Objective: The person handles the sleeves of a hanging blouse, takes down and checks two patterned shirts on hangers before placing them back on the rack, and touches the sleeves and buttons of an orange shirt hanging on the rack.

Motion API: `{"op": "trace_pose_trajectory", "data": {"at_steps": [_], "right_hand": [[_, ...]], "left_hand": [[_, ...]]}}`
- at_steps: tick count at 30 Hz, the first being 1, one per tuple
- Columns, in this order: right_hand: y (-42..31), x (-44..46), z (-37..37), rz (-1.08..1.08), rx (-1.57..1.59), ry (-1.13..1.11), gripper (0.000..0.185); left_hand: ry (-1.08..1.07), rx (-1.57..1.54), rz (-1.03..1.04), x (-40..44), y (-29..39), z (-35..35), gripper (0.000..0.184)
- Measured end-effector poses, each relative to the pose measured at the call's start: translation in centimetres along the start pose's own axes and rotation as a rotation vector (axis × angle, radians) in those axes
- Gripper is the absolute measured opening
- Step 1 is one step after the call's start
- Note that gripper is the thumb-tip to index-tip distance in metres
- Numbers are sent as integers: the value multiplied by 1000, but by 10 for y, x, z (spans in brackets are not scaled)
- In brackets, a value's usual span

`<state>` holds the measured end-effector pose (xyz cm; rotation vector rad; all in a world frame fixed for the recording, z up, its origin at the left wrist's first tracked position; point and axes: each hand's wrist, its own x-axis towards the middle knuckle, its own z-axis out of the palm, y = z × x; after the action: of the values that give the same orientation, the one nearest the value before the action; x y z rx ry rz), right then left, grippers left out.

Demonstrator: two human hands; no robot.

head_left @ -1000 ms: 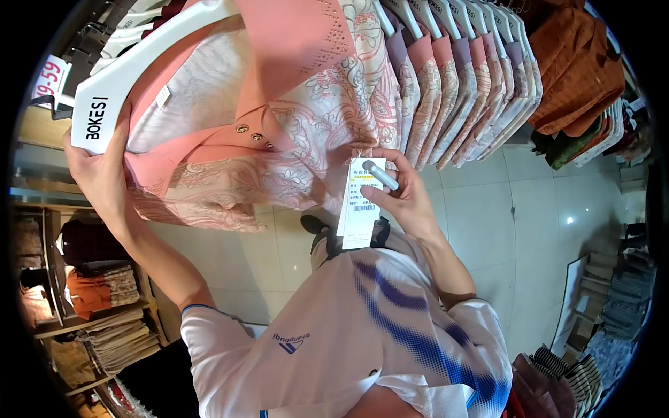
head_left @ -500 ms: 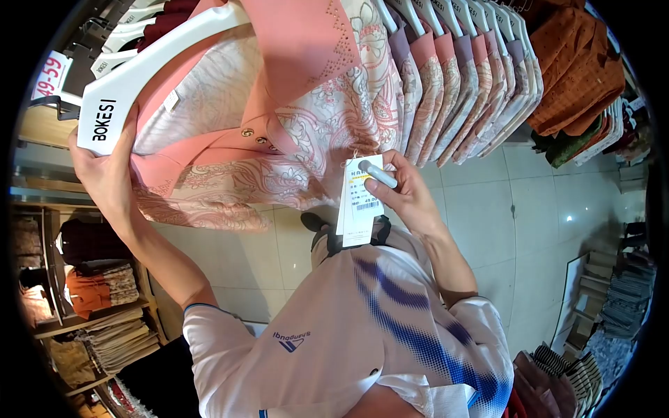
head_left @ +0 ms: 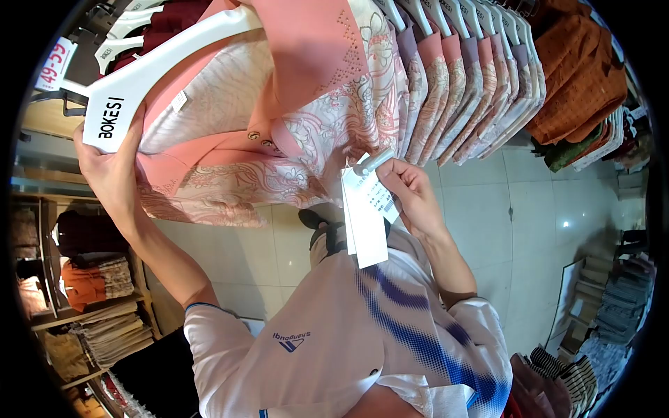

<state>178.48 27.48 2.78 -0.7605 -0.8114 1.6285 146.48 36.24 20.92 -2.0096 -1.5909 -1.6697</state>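
My left hand is closed around one end of a white hanger marked BOKESI. On that hanger is a pink paisley blouse with a plain pink collar and round buttons. My right hand pinches a white price tag with a barcode, just below the blouse. A blank white tag hangs under it. Across the top of the tags lies a short pale grey stick by my right fingertips; whether it is gripped or attached to the tags I cannot tell.
Matching blouses hang in a row at the upper right, beside rust-brown garments. A 49-59 price sign is at the upper left. Shelves with folded clothes stand at the lower left. Pale floor tiles lie below.
The price tag has turned and tilted in my right hand, and the grey stick has shifted up across its top. The hanger and blouse have moved slightly right in my left hand.
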Motion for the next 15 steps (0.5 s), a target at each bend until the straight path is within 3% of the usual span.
{"op": "trace_pose_trajectory", "data": {"at_steps": [13, 15], "right_hand": [[1, 3, -2, -31, -73, 34, 18], [5, 5, -5, -99, -195, 69, 16]], "left_hand": [[-10, -19, -28, -3, -4, 1, 40], [-12, -13, -46, -2, -5, 2, 40]]}}
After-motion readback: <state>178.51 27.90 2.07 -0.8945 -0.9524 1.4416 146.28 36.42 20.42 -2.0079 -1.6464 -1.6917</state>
